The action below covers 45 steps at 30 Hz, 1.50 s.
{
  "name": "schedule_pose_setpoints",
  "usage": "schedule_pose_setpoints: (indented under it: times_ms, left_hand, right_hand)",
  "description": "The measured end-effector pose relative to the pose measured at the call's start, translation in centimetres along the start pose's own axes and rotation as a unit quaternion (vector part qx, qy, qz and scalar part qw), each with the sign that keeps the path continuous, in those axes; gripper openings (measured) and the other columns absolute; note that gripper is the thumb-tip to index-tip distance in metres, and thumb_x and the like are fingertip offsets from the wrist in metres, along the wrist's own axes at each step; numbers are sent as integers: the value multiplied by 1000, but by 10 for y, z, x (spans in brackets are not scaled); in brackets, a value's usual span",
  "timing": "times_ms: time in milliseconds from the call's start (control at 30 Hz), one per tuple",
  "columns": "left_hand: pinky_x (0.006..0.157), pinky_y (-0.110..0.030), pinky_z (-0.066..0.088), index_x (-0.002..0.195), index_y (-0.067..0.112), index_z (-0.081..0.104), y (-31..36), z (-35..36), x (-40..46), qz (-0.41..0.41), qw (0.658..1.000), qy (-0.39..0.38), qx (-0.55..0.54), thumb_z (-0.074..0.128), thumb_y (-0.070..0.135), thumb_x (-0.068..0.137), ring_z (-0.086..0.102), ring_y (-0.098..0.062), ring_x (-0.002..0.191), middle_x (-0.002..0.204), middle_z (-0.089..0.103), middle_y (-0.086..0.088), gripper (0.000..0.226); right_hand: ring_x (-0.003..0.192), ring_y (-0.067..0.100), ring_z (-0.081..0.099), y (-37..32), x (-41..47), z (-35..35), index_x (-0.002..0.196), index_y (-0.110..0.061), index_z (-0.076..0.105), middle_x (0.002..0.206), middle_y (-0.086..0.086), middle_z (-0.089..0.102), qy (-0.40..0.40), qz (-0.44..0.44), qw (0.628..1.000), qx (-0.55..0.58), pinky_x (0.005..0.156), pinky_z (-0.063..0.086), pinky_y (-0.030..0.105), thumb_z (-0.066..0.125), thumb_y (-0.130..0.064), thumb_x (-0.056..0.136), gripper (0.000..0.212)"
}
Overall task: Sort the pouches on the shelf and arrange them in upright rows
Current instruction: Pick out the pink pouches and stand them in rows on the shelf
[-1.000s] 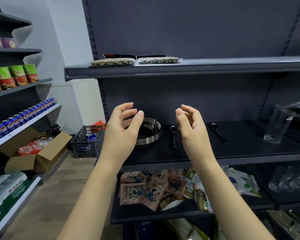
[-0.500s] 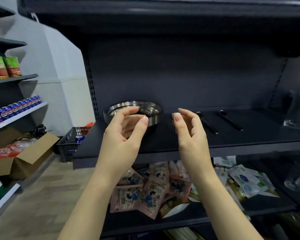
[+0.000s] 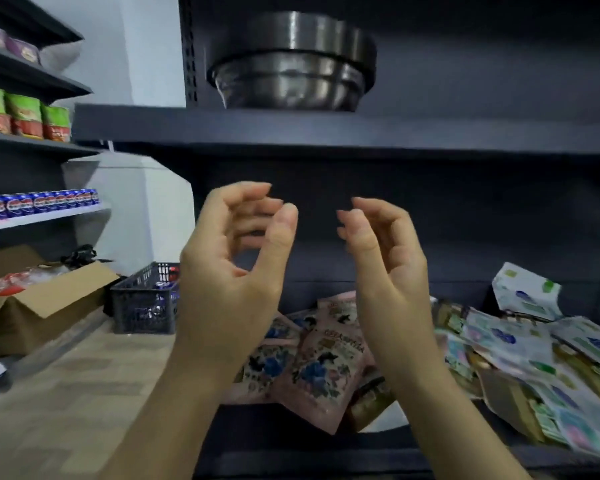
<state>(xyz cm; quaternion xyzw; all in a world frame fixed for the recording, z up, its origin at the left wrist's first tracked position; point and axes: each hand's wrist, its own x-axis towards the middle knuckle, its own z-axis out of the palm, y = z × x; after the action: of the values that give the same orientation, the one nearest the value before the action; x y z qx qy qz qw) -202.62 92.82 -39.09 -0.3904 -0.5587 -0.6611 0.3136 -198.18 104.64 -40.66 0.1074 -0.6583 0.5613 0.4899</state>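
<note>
We are looking at the dark metal shelf (image 3: pixel 291 455) that is carrying a loose heap of pouches, none of them standing upright yet. Towards its right edge the white and green printed pouches (image 3: pixel 520 344) are lying overlapped and tilted; nearer the middle the pink foil pouches with blue flower print (image 3: pixel 321 367) are lying flat, some spilling over the shelf's front edge. We are judging them light, thin and floppy, with slick film faces that are likely to slide over one another, so we are favouring a pinch on a top seam or a side edge, where the material should be stiffer. Our left hand (image 3: pixel 236 271) and right hand (image 3: pixel 385 268) are hovering above the pink pile, each grip half curled, fingers apart and holding nothing, clear of every pouch.
</note>
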Motion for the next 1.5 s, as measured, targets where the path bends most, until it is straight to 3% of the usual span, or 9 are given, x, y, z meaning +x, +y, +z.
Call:
schedule_pose_setpoints:
  times_ms: [133,367,533,733,967,1133,1300,1400,1500]
  left_hand:
    - [75,-4,45,106,29,54,-41,-9,-26,-52,998,-14,37,59,38,81,60,8,92,100,63,16,27]
    - [82,-13,45,112,35,48,-87,-26,-51,-121,985,-73,100,59,46,78,56,3,106,116,53,26,37]
    - [84,-17,43,112,36,47,-104,-43,-53,-165,976,-74,119,62,39,81,53,-1,109,118,52,19,35]
    - [92,-26,41,116,33,45,-109,-55,-38,-213,965,-82,128,61,38,84,50,-7,112,119,47,17,36]
    - [99,-31,37,135,18,38,-146,-42,-16,-320,930,-93,157,57,38,88,47,-17,120,135,47,-3,54]
    - [94,-27,36,138,11,33,-190,-35,0,-364,903,-98,207,56,35,89,47,-26,124,135,48,-10,59]
    - [58,-30,54,126,-11,44,-239,-32,9,-451,868,-70,199,54,7,77,60,-29,82,92,62,-18,53]
    - [72,-31,49,111,-7,55,-261,-29,5,-471,835,-110,263,55,5,83,60,-30,101,93,60,-14,30]
    - [78,-26,45,115,-3,57,-275,-23,-4,-468,817,-144,305,56,8,85,57,-24,108,105,59,-11,32]
  right_hand:
    - [95,-11,59,37,-29,7,113,-26,56,99,-18,63,-23,31,999,-10,79,45,4,50,-48,80,40]
    - [86,-16,57,71,-52,19,108,-34,53,87,-35,58,-39,65,997,-18,74,44,2,50,-53,74,39]
    - [88,-15,56,88,-57,35,114,-30,53,98,-20,58,-54,94,994,-27,72,45,3,50,-51,76,44]
    - [82,-19,54,97,-49,54,119,-27,51,98,-19,57,-63,121,989,-63,66,43,-2,53,-36,91,29]
    - [76,-4,50,126,-19,65,127,-19,47,83,-18,50,-76,149,975,-147,62,38,9,47,-41,95,39]
    - [93,10,48,154,13,61,138,-15,37,103,-8,49,-134,184,947,-228,80,35,23,41,-42,97,49]
    - [76,17,46,195,35,56,129,-2,43,91,9,57,-210,237,891,-326,68,39,34,41,-23,99,37]
    - [88,24,56,222,37,56,112,-2,51,109,18,62,-246,252,851,-389,74,44,36,53,-20,93,26]
    - [114,26,56,234,30,59,130,-9,45,129,13,56,-274,262,827,-415,87,47,29,60,-29,88,49]
